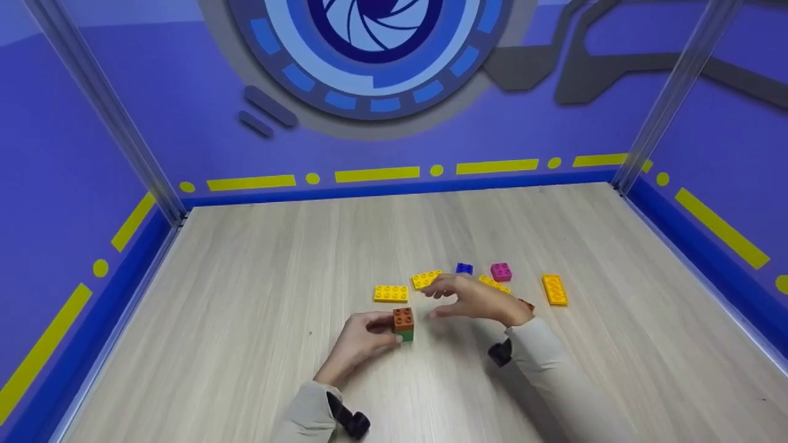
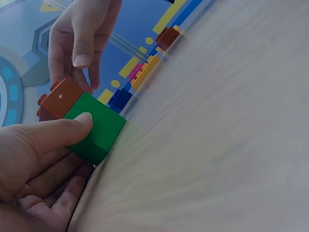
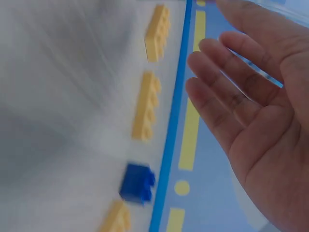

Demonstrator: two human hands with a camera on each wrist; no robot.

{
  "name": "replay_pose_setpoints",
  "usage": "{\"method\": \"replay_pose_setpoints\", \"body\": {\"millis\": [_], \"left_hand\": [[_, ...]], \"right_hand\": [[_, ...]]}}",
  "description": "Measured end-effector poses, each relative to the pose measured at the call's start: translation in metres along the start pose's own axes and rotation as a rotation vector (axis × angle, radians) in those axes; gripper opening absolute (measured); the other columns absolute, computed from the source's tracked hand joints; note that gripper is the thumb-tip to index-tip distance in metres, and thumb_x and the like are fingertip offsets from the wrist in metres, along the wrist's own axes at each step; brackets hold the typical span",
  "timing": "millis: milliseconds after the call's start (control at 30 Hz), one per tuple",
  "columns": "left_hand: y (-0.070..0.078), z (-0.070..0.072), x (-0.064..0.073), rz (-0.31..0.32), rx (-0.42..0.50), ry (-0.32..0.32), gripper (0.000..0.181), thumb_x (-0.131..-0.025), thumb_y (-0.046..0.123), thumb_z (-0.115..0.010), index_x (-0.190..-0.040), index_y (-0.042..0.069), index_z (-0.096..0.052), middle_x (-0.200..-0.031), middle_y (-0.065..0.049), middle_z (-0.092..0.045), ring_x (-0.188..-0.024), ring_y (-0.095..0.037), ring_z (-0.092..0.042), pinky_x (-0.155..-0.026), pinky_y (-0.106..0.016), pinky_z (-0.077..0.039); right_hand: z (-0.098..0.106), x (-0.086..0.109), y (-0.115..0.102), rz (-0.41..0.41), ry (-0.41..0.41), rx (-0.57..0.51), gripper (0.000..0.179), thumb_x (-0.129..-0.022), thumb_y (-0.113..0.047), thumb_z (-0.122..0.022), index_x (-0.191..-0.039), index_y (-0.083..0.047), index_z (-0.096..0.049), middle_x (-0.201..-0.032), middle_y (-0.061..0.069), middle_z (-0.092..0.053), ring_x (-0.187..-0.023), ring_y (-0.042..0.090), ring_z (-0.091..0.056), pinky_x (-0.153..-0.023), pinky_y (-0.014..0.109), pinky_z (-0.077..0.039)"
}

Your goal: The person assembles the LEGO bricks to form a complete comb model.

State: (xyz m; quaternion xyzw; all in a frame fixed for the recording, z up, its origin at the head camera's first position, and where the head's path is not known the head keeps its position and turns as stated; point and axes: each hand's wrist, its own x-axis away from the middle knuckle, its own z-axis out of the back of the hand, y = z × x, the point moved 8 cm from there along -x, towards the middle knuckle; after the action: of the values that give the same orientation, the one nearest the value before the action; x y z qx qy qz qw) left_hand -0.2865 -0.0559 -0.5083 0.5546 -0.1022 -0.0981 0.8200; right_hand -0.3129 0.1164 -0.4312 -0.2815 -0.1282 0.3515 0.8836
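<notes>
On the table in the head view stands a small stack: an orange-brown toy brick (image 1: 403,318) on top of a green brick (image 1: 405,336). My left hand (image 1: 363,338) pinches this stack from its left side. In the left wrist view the thumb presses on the green brick (image 2: 99,123), and the orange-brown brick (image 2: 67,96) sits above it. To the right of the stack, my right hand (image 1: 471,297) hovers over the table with fingers spread and nothing between them. The right wrist view shows that same hand (image 3: 260,92) with an uncovered palm.
Beyond the hands lie yellow bricks (image 1: 391,294), a blue brick (image 1: 465,268), a magenta brick (image 1: 501,271) and an orange-yellow brick (image 1: 554,290). Another brown brick (image 2: 167,38) is partly hidden behind the right wrist in the head view. Blue panels enclose the table.
</notes>
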Motion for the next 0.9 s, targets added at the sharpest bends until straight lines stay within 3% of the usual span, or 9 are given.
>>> {"method": "replay_pose_setpoints", "body": {"millis": [333,667,900], "left_hand": [[0.000,0.001,0.000,0.004,0.012,0.009,0.044,-0.076,0.014,-0.079,-0.118,0.009,-0.068,-0.116,-0.007,-0.069,-0.109,-0.022,-0.063,-0.098,-0.040,-0.050],[-0.002,0.000,0.002,0.007,0.002,0.012,0.045,-0.076,0.014,-0.079,-0.119,0.009,-0.068,-0.117,-0.008,-0.069,-0.111,-0.024,-0.063,-0.099,-0.041,-0.049],[-0.001,-0.001,0.002,-0.008,-0.006,0.010,0.044,-0.075,0.013,-0.079,-0.117,0.011,-0.069,-0.115,-0.006,-0.070,-0.110,-0.023,-0.063,-0.098,-0.041,-0.049]], "right_hand": [[0.040,0.023,0.041,-0.216,0.076,0.080,0.041,-0.087,-0.017,-0.071,-0.125,-0.005,-0.063,-0.117,0.014,-0.065,-0.106,0.031,-0.062,-0.091,0.045,-0.054],[0.053,0.044,0.076,-0.257,0.102,0.131,0.041,-0.085,-0.014,-0.072,-0.122,0.000,-0.064,-0.112,0.017,-0.065,-0.095,0.027,-0.063,-0.083,0.040,-0.057],[0.052,0.052,0.093,-0.296,0.094,0.124,0.041,-0.086,-0.016,-0.071,-0.123,-0.001,-0.064,-0.114,0.015,-0.064,-0.100,0.026,-0.062,-0.089,0.044,-0.054]]}}
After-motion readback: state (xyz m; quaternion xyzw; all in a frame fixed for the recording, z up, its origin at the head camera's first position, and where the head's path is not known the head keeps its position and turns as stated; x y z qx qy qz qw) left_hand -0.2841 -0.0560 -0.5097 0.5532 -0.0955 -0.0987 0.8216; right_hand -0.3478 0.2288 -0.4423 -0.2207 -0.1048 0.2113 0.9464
